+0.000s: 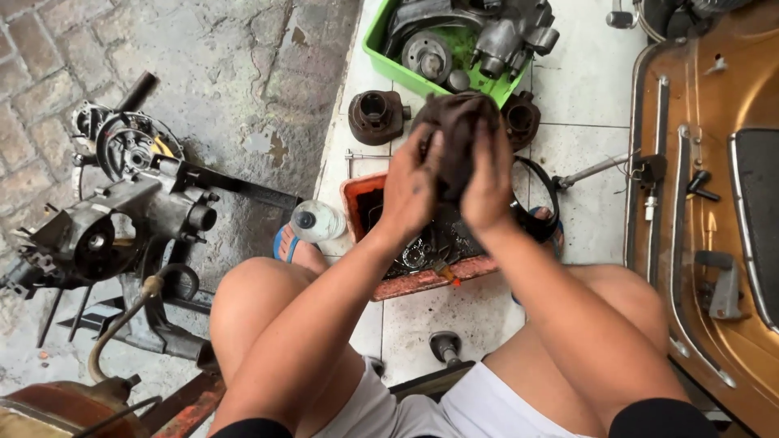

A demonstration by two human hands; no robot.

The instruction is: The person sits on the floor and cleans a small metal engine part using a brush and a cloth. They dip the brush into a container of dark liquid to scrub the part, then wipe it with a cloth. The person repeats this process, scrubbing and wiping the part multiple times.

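Pale floor tiles (pixel 584 81) meet wet grey paving (pixel 243 81) where a person sits low with two bare knees spread. One brown scooter body (pixel 714 203) fills the right edge, and one dark engine block (pixel 105 219) lies on the paving at left. One green tub (pixel 381 57) at the top holds several grey metal parts, and one orange tray (pixel 422 280) of dark oily liquid sits between the two feet. Two rusty cylinders stand below the tub, one (pixel 376 116) left and one (pixel 522 118) right of the hands. One clear plastic bottle (pixel 316 221) lies beside the tray. Above the tray, the left hand (pixel 410 191) and right hand (pixel 489 186) both close around one dark, grimy part (pixel 457 134), pressing it between them.
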